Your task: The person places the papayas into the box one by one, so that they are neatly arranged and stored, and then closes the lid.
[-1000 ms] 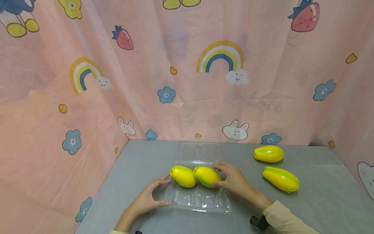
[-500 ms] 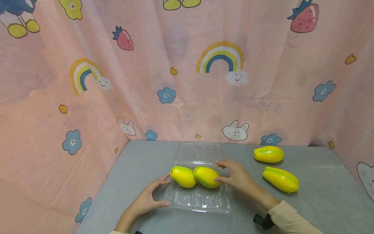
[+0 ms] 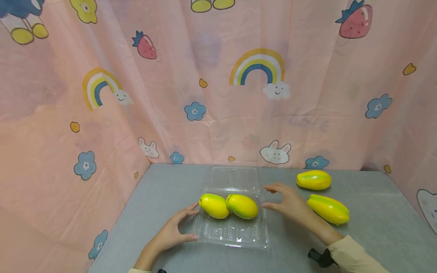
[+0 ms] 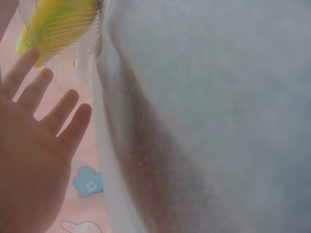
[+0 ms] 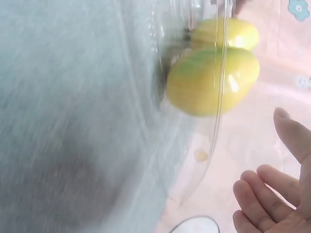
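Note:
Two glossy yellow-green papayas (image 3: 214, 206) (image 3: 242, 206) lie side by side in the rear part of a clear plastic clamshell box (image 3: 232, 237). The box's lid (image 3: 233, 179) is folded back behind it. My left hand (image 3: 168, 231) rests at the box's left edge, thumb and fingers spread apart; in the left wrist view its fingers (image 4: 73, 104) are extended against the clear wall. Just beyond the right edge is my right hand (image 3: 290, 203), holding nothing. From the right wrist view, this hand (image 5: 277, 199) has loosely bent fingers and stands apart from the nearer papaya (image 5: 209, 82).
Two more papayas (image 3: 314, 180) (image 3: 328, 209) lie on the grey table (image 3: 375, 227) to the right, the nearer one close behind my right wrist. A pink patterned curtain (image 3: 218, 132) encloses the table at the back and sides.
My right hand has let go of the right papaya in the box and moved off to the right. The left hand and both papayas in the box stay in place.

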Demonstrator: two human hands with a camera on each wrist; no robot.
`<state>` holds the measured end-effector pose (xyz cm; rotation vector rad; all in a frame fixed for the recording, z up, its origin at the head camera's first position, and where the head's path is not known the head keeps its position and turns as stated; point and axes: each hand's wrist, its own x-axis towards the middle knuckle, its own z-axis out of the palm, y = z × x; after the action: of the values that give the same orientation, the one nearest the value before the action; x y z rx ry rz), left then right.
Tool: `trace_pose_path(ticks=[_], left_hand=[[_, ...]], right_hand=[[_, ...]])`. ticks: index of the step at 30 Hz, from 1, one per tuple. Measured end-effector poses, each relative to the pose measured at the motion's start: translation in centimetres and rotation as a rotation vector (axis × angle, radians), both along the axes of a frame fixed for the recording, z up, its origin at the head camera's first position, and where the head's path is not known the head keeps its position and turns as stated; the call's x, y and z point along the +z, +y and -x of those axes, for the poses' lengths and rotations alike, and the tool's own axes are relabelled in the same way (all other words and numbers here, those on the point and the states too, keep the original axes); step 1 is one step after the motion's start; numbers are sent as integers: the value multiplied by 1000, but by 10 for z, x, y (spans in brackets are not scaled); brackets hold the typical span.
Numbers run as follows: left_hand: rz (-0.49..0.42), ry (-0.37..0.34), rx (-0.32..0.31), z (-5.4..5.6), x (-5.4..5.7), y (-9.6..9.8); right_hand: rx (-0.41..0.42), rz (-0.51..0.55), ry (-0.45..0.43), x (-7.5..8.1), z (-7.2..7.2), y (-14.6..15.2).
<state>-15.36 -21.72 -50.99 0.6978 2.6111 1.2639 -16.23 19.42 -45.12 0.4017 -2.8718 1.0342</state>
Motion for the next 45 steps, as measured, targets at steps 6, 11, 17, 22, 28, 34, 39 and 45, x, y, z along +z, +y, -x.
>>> trace_pose_path(ticks=[6, 11, 17, 22, 28, 34, 39, 45], left_hand=[[1, -6, -6, 0, -1, 0], [0, -11, 0, 0, -1, 0], [4, -16, 6, 1, -1, 0], [4, -17, 6, 1, 0, 0], [7, -13, 3, 0, 2, 0], [7, -14, 2, -1, 2, 1], [6, -15, 5, -1, 2, 1], [6, -9, 0, -1, 2, 1]], right_hand=[[-48, -1, 10, 2, -6, 18], [-83, -17, 12, 3, -10, 36], [-112, -47, -4, 5, -15, 60], [-128, -67, -23, 6, -18, 79], [-146, -99, -72, 6, -20, 97], [-153, -141, -82, 1, -23, 118], [-153, -160, -73, -5, -25, 136], [-164, -183, -87, -14, -27, 155]])
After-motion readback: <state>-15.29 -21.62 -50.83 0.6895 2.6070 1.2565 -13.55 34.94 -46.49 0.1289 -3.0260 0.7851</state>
